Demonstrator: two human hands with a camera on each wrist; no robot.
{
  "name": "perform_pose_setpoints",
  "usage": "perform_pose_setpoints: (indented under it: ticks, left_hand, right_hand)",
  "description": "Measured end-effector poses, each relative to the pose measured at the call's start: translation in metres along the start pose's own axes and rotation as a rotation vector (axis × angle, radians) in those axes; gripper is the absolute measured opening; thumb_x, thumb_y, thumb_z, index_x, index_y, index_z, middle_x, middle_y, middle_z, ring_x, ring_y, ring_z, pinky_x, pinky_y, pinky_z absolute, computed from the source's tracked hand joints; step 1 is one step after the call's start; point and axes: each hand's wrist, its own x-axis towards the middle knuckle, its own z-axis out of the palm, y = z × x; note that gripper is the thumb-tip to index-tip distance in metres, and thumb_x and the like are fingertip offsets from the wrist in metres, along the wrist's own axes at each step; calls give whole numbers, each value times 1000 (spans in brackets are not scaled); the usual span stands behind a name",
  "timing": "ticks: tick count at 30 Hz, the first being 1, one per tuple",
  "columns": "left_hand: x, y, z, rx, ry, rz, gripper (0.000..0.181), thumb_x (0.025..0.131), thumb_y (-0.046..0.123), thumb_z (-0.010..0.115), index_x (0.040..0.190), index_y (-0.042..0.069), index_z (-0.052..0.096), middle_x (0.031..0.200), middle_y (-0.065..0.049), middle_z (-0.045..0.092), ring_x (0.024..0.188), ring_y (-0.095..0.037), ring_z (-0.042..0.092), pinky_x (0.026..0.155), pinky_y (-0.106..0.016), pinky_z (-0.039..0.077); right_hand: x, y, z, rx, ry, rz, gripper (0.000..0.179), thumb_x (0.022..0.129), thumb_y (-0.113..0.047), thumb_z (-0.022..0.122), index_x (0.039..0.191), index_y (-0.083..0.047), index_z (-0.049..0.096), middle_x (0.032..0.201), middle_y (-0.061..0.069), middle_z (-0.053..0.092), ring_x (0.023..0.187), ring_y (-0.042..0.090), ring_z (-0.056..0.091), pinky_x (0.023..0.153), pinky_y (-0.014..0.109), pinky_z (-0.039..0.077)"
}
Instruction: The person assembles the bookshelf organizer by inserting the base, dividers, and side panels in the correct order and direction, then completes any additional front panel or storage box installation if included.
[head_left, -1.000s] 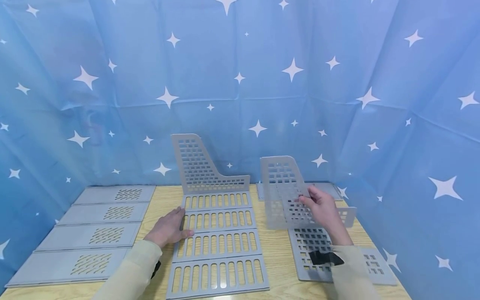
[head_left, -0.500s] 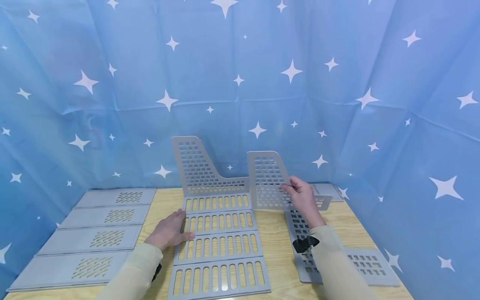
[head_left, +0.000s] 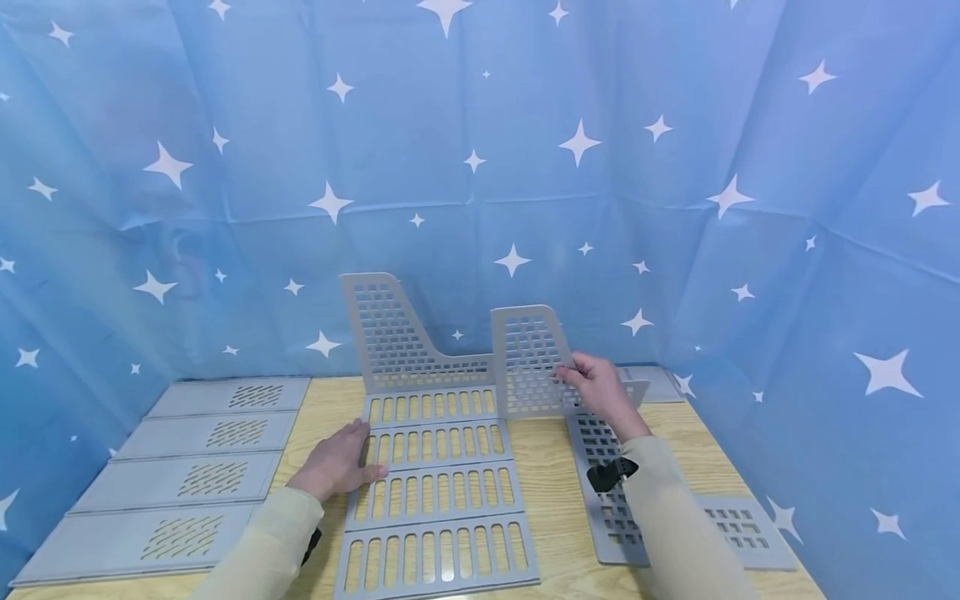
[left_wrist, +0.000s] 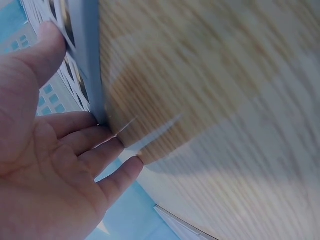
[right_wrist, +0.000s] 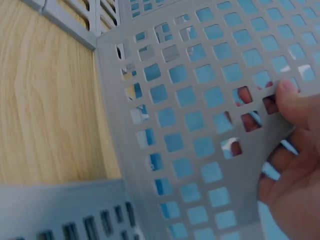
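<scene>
My right hand (head_left: 600,392) pinches a grey lattice side panel (head_left: 525,333), thumb on the near face and fingers behind it, as the right wrist view also shows. This panel (right_wrist: 200,85) stands upright, its lower left corner right at the slotted panels' right edge. My left hand (head_left: 337,462) lies along the left edge of the grey slotted panels (head_left: 442,521); its thumb (left_wrist: 47,50) reaches over them and its straight fingers touch the wood. A matching side panel (head_left: 408,350) stands upright at the slotted strip's far end.
Grey solid panels with slanted cutouts (head_left: 180,475) lie in a row on the left. Under my right arm lie a lattice panel (head_left: 611,517) and another grey panel (head_left: 750,533); one more (head_left: 660,383) lies at the back right. A blue starry curtain (head_left: 480,208) surrounds the wooden table (head_left: 551,500).
My right hand has brought the lattice side panel left and away from me, up to the slotted panels' far right corner. My left hand has stayed in place.
</scene>
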Motion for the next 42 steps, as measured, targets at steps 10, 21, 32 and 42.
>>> perform_pose_setpoints:
  ticks: [10, 21, 32, 42]
  left_hand:
    - [0, -4, 3, -35, 6, -1, 87, 94, 39, 77, 154, -11, 37, 161, -33, 32, 147, -51, 34, 116, -64, 33]
    - [1, -5, -6, -424, 9, -43, 88, 95, 26, 76, 158, -10, 26, 158, -35, 34, 145, -54, 34, 114, -66, 36]
    - [6, -7, -8, -751, 31, -89, 74, 102, 10, 61, 160, -9, 19, 162, -34, 25, 149, -52, 28, 117, -63, 34]
    - [6, -13, 0, -746, 120, -157, 51, 98, -2, 57, 144, -17, 45, 134, -34, 57, 120, -44, 60, 94, -48, 56]
  right_hand:
    - [-2, 3, 16, 117, 51, 7, 22, 105, -18, 62, 112, -3, 76, 106, 14, 77, 80, 23, 59, 74, 38, 44]
    - [-4, -10, 30, 188, 127, -32, 17, 102, -14, 66, 107, -1, 77, 100, 17, 77, 63, 16, 44, 63, 31, 35]
    - [-8, -26, 52, 203, 189, -64, 14, 99, -12, 69, 100, 0, 76, 91, 16, 77, 66, 22, 54, 58, 28, 37]
    - [-14, -28, 50, 199, 216, -75, 15, 100, -13, 67, 99, -2, 76, 94, 14, 79, 83, 31, 72, 62, 26, 43]
